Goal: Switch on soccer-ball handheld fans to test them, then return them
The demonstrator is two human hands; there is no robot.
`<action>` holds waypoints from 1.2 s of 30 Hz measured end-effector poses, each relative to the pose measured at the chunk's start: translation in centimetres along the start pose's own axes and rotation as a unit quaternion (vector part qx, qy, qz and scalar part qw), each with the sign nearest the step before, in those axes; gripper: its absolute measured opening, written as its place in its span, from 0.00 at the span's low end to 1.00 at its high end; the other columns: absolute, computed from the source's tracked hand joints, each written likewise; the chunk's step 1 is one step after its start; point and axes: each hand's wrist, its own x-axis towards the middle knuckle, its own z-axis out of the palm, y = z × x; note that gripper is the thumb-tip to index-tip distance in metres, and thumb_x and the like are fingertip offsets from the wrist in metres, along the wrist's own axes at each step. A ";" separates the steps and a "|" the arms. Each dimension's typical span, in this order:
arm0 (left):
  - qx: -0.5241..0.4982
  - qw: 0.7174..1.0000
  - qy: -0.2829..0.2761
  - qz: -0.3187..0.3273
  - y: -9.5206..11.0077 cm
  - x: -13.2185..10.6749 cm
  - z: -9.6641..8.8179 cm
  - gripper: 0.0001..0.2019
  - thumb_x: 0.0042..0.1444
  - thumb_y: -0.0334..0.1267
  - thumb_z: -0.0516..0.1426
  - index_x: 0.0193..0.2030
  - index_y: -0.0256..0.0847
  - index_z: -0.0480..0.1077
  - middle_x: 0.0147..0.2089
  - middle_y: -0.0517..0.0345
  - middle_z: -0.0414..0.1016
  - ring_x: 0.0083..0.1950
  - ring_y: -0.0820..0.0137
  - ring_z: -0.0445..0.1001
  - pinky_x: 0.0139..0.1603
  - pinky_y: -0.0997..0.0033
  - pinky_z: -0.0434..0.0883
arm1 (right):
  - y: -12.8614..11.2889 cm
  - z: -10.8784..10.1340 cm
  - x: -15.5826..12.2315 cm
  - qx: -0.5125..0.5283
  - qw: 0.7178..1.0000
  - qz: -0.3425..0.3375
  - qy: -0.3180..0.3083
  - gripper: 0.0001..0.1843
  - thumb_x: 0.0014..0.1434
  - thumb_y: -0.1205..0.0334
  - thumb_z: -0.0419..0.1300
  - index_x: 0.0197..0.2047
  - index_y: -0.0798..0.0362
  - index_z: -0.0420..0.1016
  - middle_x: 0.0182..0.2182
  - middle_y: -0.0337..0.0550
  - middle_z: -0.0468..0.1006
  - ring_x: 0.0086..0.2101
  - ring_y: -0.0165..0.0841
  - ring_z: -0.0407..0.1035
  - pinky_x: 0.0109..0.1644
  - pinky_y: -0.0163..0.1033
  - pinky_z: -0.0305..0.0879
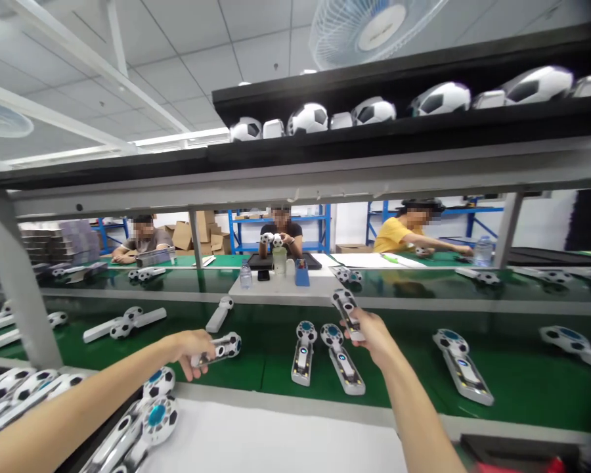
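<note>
My left hand (pixel 193 349) is closed round the white handle of a football-patterned handheld device (pixel 222 347), held just above the green conveyor belt (pixel 404 378). My right hand (pixel 372 332) grips a second such device (pixel 347 311) by its handle, its patterned head pointing up and away. Two more of these devices (pixel 303 351) (pixel 342 358) lie face up on the belt between my hands, showing blue centres.
Several more devices lie along the belt and on the white bench (pixel 276 440) near me. A grey frame post (pixel 17 276) stands at left. Football-shaped parts (pixel 308 119) line the black shelf above. Three people sit working across the belt.
</note>
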 end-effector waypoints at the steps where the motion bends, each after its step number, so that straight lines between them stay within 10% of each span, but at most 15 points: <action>1: -0.019 1.000 0.006 0.003 0.1 0.0 0.3 0.12 0.64 0.44 0.58 0.44 0.34 0.72 0.32 0.59 0.76 0.28 0.73 0.74 0.29 0.70 0.75 | -1.0 0.3 -0.8 0.028 0.999 -0.019 -0.009 0.14 0.70 0.54 0.57 0.42 0.58 0.72 0.32 0.40 0.75 0.24 0.26 0.68 0.26 0.32 0.68; 6: -0.204 0.975 0.020 0.088 1.1 -2.0 1.6 0.14 0.61 0.44 0.56 0.44 0.34 0.70 0.35 0.52 0.79 0.27 0.71 0.76 0.30 0.67 0.76 | -5.6 1.6 -6.2 0.145 0.982 -0.102 -0.062 0.06 0.64 0.67 0.55 0.42 0.59 0.72 0.37 0.46 0.80 0.29 0.32 0.76 0.34 0.38 0.75; 18: -0.521 0.759 -0.118 0.372 5.9 -14.4 6.3 0.24 0.55 0.40 0.58 0.58 0.36 0.64 0.54 0.40 0.78 0.32 0.62 0.81 0.32 0.64 0.77 | -8.1 6.1 -15.7 0.149 0.959 -0.136 -0.201 0.27 0.49 0.64 0.63 0.54 0.52 0.67 0.45 0.49 0.80 0.38 0.45 0.79 0.39 0.45 0.76; 36: -0.446 0.773 -0.050 0.450 4.1 -12.4 6.3 0.28 0.54 0.30 0.58 0.59 0.45 0.52 0.46 0.54 0.75 0.37 0.64 0.79 0.39 0.62 0.75 | -5.8 9.4 -16.1 0.087 0.953 -0.110 -0.270 0.26 0.54 0.59 0.62 0.56 0.51 0.64 0.34 0.44 0.80 0.35 0.39 0.73 0.41 0.41 0.69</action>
